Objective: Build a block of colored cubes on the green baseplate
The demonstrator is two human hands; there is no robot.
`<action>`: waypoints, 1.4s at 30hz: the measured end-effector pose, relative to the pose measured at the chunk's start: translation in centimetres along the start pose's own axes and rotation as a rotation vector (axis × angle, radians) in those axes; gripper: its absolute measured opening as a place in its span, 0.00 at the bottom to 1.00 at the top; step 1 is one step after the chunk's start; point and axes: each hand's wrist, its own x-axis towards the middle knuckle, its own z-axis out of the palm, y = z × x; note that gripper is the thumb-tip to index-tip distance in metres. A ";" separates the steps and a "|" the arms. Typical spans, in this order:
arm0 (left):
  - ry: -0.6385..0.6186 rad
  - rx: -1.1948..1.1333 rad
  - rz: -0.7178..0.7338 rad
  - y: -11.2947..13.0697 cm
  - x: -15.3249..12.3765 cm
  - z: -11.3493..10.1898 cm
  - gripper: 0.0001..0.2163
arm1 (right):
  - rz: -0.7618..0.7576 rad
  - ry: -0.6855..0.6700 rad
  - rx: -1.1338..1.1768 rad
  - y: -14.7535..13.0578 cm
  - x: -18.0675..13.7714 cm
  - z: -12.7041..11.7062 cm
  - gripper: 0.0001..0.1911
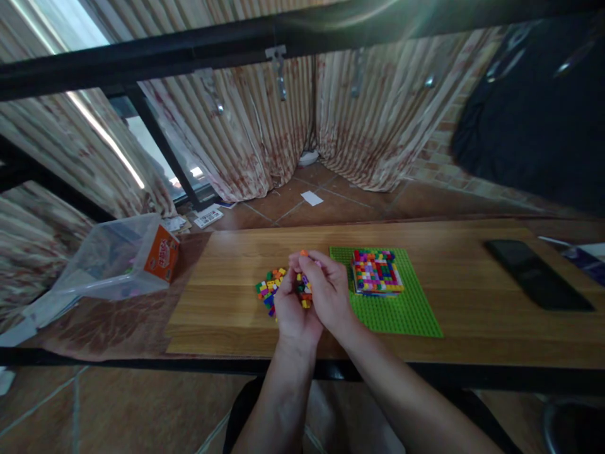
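the left hand [290, 312], half curled, cups loose bricks [305, 295] partly hidden by the right hand [333, 290], whose finger spread and hold i cannot tell, beside a partly covered brick pile [268, 291] and a green baseplate [392, 318] bearing a brick-built block [377, 272]

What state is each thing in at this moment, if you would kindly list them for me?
Left hand: cupped, palm up.
Right hand: curled against the left.
Held bricks: loose, cupped between both hands.
Brick pile: loose, spread beside the left hand.
Built block: assembled, on the baseplate.
Green baseplate: flat, partly covered.
Dark slab: lying flat.
Clear bin: small things inside; lid unclear.
Curtains: hanging.
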 end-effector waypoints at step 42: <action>-0.012 -0.159 0.031 5.0 0.9 -1.5 0.11 | 0.120 -0.506 -1.423 3.6 1.5 -4.0 0.11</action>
